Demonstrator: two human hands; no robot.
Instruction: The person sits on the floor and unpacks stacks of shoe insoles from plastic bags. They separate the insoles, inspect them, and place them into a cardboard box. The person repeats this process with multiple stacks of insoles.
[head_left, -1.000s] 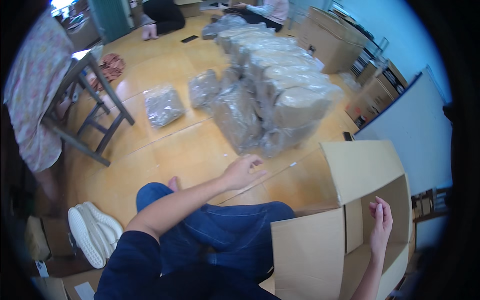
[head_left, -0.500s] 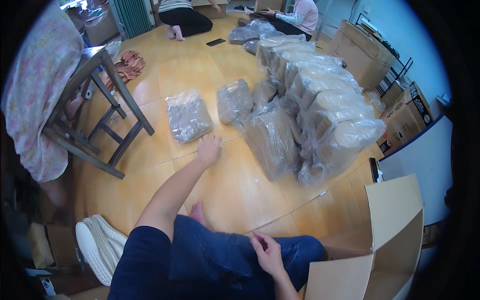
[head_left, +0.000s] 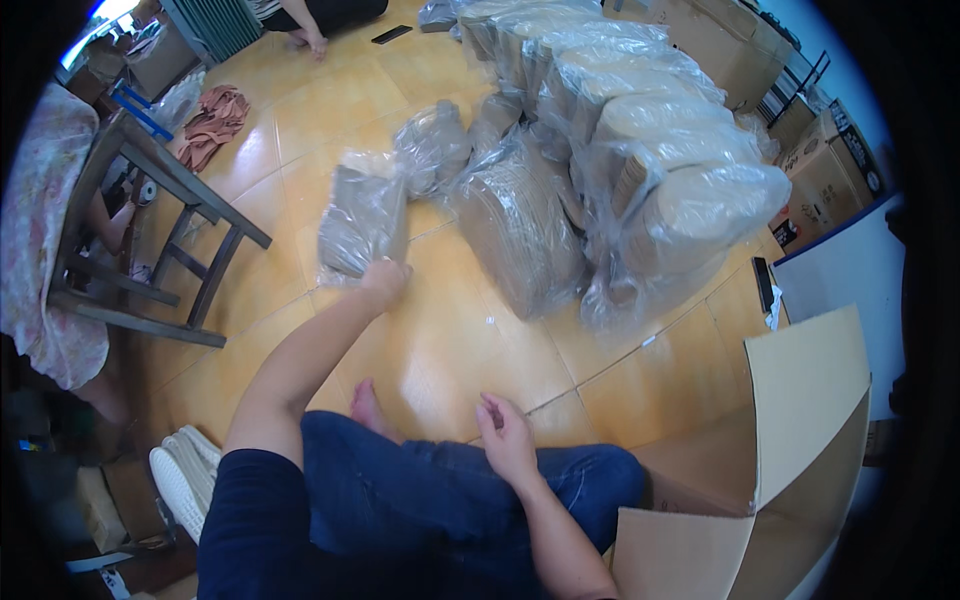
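"Where's the bundle being handled?"

"The flat grey-brown bundle in crinkled clear plastic [head_left: 362, 215] is on the glossy amber tiled floor [head_left: 445, 350], out ahead of the blue denim-covered legs [head_left: 400, 490]. The left hand [head_left: 386, 282] is touching its near right corner."

"Is that a firm hold?"

"The fingers look curled there, but their tips are hidden, so I can't tell whether they're closed on anything."

"What would make it firm?"

"I'd take a fold of the contents along with the film. Slick plastic alone could slip or tear, and a corner hold may let the far end sag."

"And the right hand [head_left: 508, 440]?"

"Empty and loosely curled, a narrow gap between thumb and fingers, near the right leg. It's well placed to support the other edge."

"Anything to watch?"

"The rounded, clear-wrapped grey-brown bag [head_left: 432, 150] just beyond is close enough to snag. Draw the bundle back low and level, and keep the right forearm clear of the open tan cardboard box [head_left: 805, 400]."
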